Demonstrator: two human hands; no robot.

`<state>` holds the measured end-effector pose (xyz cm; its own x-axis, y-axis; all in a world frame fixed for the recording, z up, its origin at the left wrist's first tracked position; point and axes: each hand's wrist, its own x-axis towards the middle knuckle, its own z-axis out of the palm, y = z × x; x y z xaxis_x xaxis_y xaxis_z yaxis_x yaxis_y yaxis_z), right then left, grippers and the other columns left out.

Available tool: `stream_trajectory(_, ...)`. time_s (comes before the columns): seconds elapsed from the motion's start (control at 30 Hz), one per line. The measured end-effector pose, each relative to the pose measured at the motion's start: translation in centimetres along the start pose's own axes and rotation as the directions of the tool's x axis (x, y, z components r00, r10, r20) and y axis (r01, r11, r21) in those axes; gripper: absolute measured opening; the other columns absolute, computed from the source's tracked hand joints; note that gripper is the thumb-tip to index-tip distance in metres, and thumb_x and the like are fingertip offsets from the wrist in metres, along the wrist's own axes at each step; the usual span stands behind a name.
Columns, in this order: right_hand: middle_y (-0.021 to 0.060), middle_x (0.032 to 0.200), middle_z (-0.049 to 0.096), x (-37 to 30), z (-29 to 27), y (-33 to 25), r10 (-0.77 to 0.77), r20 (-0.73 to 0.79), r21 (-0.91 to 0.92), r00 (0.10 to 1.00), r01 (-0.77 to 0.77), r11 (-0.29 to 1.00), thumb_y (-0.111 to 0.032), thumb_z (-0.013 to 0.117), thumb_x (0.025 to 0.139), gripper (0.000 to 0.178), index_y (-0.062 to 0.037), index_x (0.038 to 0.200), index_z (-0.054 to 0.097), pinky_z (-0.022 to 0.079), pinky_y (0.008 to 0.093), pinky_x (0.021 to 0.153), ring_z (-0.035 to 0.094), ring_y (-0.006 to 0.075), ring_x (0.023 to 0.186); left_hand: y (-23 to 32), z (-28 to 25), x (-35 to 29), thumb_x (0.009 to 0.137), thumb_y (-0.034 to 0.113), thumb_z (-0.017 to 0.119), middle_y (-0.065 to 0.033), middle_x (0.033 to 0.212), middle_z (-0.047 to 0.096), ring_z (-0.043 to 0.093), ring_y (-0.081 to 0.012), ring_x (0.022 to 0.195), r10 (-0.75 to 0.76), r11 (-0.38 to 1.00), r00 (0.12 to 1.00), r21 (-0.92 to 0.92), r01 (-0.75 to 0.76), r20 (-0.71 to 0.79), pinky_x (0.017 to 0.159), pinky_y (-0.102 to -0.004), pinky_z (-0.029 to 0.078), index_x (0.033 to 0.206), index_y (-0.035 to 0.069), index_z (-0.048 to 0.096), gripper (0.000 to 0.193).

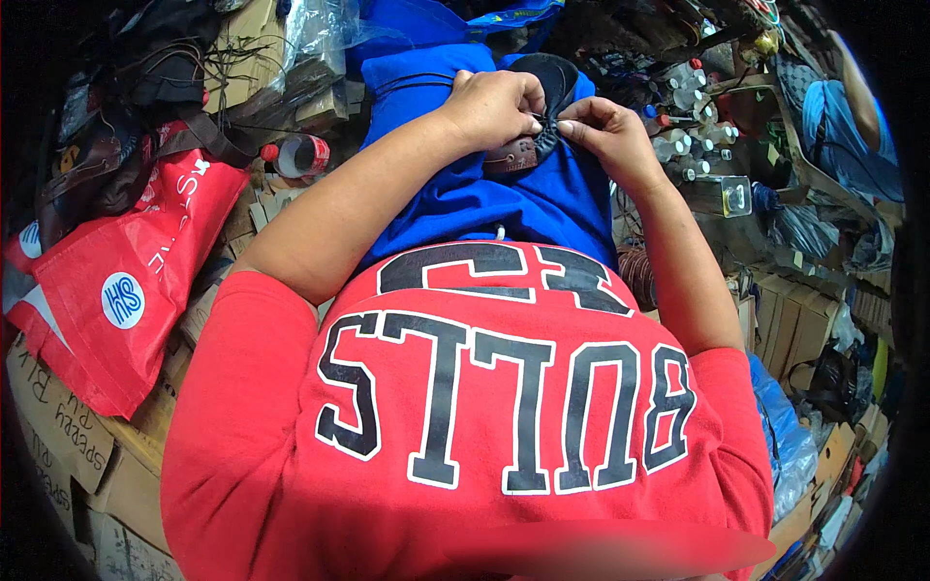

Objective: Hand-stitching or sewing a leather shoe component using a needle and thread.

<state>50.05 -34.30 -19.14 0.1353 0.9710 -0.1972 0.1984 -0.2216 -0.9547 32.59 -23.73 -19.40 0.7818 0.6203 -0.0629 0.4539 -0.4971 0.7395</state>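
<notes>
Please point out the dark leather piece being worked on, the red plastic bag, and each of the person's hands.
dark leather piece [550,87], head view, on its rounded upper part.
red plastic bag [116,281], head view, mid panel.
left hand [492,105], head view, back of hand.
right hand [612,136], head view, knuckles.

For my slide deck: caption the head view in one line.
Both hands, left hand and right hand, pinch a dark leather piece over a blue-clad lap amid workshop clutter.

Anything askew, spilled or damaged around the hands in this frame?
Nothing looks spilled or broken. The left hand and right hand pinch a dark leather piece over the blue lap. The surroundings are cluttered: a red bag slumps on cardboard boxes, small bottles crowd together at right.
</notes>
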Motion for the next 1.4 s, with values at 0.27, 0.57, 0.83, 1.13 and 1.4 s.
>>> stream_trajectory(0.27, -0.0019, 0.077, 0.046, 0.2, -1.9, -1.2, -0.212, 0.103, -0.29, 0.972, 0.233, 0.928, -0.01, 0.071, 0.078, 0.017, -0.0026, 0.074, 0.057, 0.038, 0.0234, 0.069, 0.046, 0.0087, 0.076, 1.4, -3.0, -0.2, 0.074, 0.018, 0.066, 0.0013, 0.079, 0.064, 0.056, -0.0208, 0.09, 0.321, 0.842, 0.945, 0.437, -0.316, 0.063, 0.079, -0.0399, 0.036, 0.078, 0.016, 0.066, 0.005)
stream_trajectory(0.57, -0.0011, 0.088, 0.047, -1.9, -3.1, 1.3, -0.042, 0.018, -0.098, 0.999, 0.044, 0.994, -0.012, 0.074, 0.076, 0.016, -0.003, 0.078, 0.061, 0.041, 0.0221, 0.069, 0.048, 0.0071, 0.078, 1.8, -3.3, -1.2, 0.081, 0.019, 0.059, 0.0001, 0.081, 0.063, 0.056, -0.0237, 0.09, 0.096, 0.888, 0.985, 0.434, -0.151, 0.145, 0.079, -0.0429, 0.035, 0.085, 0.016, 0.063, 0.007)
stream_trajectory(0.83, 0.0021, 0.085, 0.054, -1.9, -7.7, -1.3, -0.126, -0.039, -0.268, 0.991, 0.111, 0.957, -0.017, 0.069, 0.08, 0.015, -0.0031, 0.081, 0.064, 0.043, 0.0256, 0.07, 0.053, 0.0117, 0.078, 2.6, -2.7, 0.1, 0.084, 0.019, 0.056, -0.0041, 0.082, 0.065, 0.059, -0.0261, 0.089, 0.118, 0.9, 0.962, 0.383, -0.208, 0.244, 0.078, -0.0424, 0.036, 0.09, 0.016, 0.064, 0.011)
stream_trajectory(1.13, 0.0069, 0.087, 0.063, -0.9, -4.8, -4.8, -0.443, 0.273, -0.834, 0.854, 0.439, 0.334, -0.025, 0.06, 0.083, 0.016, -0.01, 0.087, 0.064, 0.041, 0.0409, 0.082, 0.06, 0.0277, 0.086, 1.5, -2.4, 0.0, 0.085, 0.018, 0.055, -0.0046, 0.078, 0.062, 0.058, -0.0243, 0.087, 0.253, 0.843, 0.943, 0.429, -0.325, 0.217, 0.079, -0.0417, 0.034, 0.087, 0.015, 0.06, 0.006)
stream_trajectory(1.4, 0.0053, 0.077, 0.063, 0.1, -1.5, -4.7, -0.173, 0.47, -0.845, 0.865, 0.498, 0.193, -0.012, 0.051, 0.082, 0.007, -0.0132, 0.088, 0.056, 0.039, 0.0387, 0.076, 0.06, 0.0253, 0.083, -0.1, -2.9, -0.9, 0.082, 0.018, 0.055, -0.0044, 0.074, 0.06, 0.056, -0.0236, 0.085, 0.426, 0.745, 0.891, 0.499, -0.443, 0.156, 0.081, -0.0436, 0.033, 0.083, 0.018, 0.059, 0.004)
